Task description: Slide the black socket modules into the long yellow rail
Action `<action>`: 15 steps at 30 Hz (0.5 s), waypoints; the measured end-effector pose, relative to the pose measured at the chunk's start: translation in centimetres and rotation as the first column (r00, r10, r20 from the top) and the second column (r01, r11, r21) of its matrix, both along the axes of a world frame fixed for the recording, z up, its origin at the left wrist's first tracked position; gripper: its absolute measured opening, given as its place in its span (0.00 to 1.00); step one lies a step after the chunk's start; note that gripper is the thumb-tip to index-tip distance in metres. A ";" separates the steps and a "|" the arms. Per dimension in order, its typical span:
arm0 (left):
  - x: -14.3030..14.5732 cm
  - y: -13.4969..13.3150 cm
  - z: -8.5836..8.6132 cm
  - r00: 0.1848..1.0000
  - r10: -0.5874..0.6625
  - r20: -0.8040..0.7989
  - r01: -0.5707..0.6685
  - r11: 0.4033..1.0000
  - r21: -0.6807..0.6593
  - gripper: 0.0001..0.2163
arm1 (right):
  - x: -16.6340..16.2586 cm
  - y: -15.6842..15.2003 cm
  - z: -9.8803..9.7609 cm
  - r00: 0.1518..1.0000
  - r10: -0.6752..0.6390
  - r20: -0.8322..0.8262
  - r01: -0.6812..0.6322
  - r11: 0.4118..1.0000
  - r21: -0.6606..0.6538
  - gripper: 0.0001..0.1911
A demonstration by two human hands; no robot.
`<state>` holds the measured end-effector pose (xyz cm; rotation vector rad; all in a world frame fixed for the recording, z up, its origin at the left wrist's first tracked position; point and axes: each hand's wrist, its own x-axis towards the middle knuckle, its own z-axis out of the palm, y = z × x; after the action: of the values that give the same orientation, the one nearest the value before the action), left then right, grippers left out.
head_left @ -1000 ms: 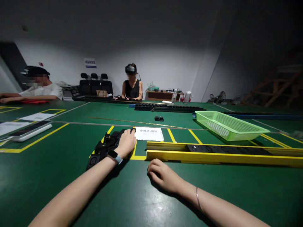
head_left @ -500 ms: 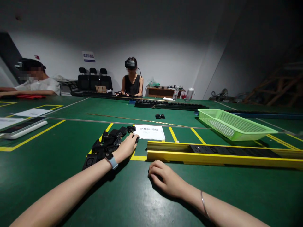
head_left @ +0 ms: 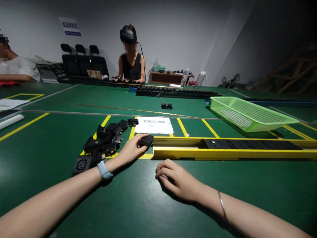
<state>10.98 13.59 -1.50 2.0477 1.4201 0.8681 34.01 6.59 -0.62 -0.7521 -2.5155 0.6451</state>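
My left hand (head_left: pixel 131 147) pinches a black socket module (head_left: pixel 146 141) between thumb and fingers. The module is at the left end of the yellow channel rail (head_left: pixel 180 154), whose open end faces it; I cannot tell whether they touch. Inside the rail, further right, sits a row of black socket modules (head_left: pixel 247 144). Beside my left wrist lies a heap of loose black socket modules (head_left: pixel 106 138). My right hand (head_left: pixel 177 178) rests on the table just in front of the rail, its fingers curled; a dark bit shows at the fingertips, and what they hold, if anything, is hidden.
Behind the rail stands a light green basket (head_left: pixel 250 114). A printed white sheet (head_left: pixel 155 125) lies behind my left hand, with two small black parts (head_left: pixel 166 106) and a thin rod (head_left: pixel 128 109) beyond. Across the green table (head_left: pixel 119 208) a person (head_left: pixel 131 62) sits; another is at far left.
My left hand has drawn a black socket module from beside the heap toward the rail's left end. My right hand stays nearly where it was. The camera view has tilted down and shifted.
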 end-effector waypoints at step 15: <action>-0.5 0.8 -1.3 0.972 0.067 0.226 -0.057 0.997 -0.050 0.24 | 0.2 0.4 -0.7 1.000 0.016 0.003 -0.016 1.000 -0.015 0.10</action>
<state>10.51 14.42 -2.75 1.8147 1.3697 1.0512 34.20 7.02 -1.36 -0.7402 -2.5249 0.6699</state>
